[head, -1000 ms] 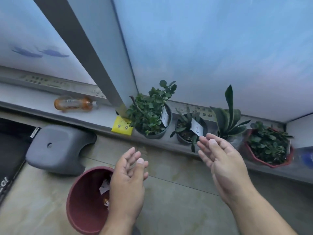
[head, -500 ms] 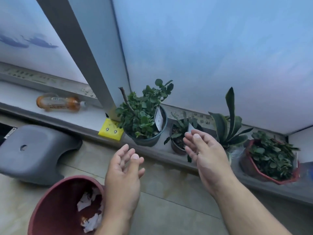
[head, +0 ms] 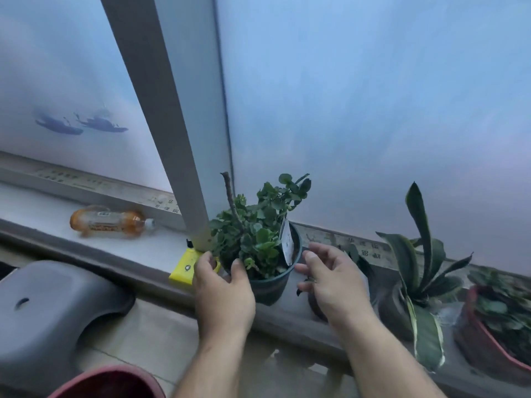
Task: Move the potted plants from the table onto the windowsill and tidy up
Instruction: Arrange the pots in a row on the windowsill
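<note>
Curling around the near left side of the dark pot (head: 270,285), the left hand (head: 224,291) grips it, with the thumb hooked over the rim into the leaves and the fingers out of sight behind the pot wall. The right hand (head: 330,282) hovers just beside the pot's right side, its fingers loosely spread and bent, with nothing in them; whether a fingertip touches the rim cannot be told.

That pot holds a bushy round-leaved plant (head: 258,225) with one bare stick and one white tag (head: 287,242), and it stands on the windowsill (head: 161,248) at the foot of the grey window post (head: 172,139).

Four potted plants sit in a row on the sill: the gripped one, a small dark pot (head: 362,268) mostly hidden behind the right hand, a tall sword-leaved plant (head: 419,262), and a red pot (head: 485,343) of small leaves at the far right.

One yellow card (head: 185,267) lies just left of the gripped pot. One orange bottle (head: 110,222) lies on its side farther left.

Below the sill are one grey stool (head: 54,305) and one dark red bin rim (head: 115,377).
</note>
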{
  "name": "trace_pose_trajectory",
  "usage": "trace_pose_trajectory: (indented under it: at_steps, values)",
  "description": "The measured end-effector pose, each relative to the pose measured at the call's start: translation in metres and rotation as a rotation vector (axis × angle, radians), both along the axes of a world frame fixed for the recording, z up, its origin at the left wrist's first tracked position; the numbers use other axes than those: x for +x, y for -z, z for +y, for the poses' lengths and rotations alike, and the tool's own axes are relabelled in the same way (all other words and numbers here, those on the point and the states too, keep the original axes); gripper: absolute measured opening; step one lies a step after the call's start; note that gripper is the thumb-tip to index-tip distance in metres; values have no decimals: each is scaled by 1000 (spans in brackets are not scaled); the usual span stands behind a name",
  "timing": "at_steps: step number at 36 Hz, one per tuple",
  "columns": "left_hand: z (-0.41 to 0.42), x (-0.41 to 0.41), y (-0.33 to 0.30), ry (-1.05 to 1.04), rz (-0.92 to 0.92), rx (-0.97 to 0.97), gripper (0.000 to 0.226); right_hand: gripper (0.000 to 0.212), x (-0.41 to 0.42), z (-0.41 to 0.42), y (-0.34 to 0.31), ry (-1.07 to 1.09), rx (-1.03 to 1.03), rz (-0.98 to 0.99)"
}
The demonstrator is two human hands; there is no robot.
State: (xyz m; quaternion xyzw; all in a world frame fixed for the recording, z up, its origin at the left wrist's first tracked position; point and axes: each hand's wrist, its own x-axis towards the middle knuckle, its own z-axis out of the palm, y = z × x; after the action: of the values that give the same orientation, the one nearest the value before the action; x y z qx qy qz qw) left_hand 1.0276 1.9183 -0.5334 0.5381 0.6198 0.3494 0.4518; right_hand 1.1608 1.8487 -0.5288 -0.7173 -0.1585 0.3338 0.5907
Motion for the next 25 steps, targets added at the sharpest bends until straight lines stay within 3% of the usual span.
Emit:
trace_pose_trajectory:
  at_steps: [5,8,10,25]
  values:
    - [3,-3,14,-42,-28,-101,58,24,0,12,8,-53,-119,-166]
    - [2,-5,21,35,-29,-151,41,37,8,19,8,-71,-212,-275]
    - [0,-5,19,71,-45,-143,31,27,9,20,10,-98,-241,-290]
    - [12,-7,26,116,-183,-102,29,23,-12,13,15,-58,-219,119]
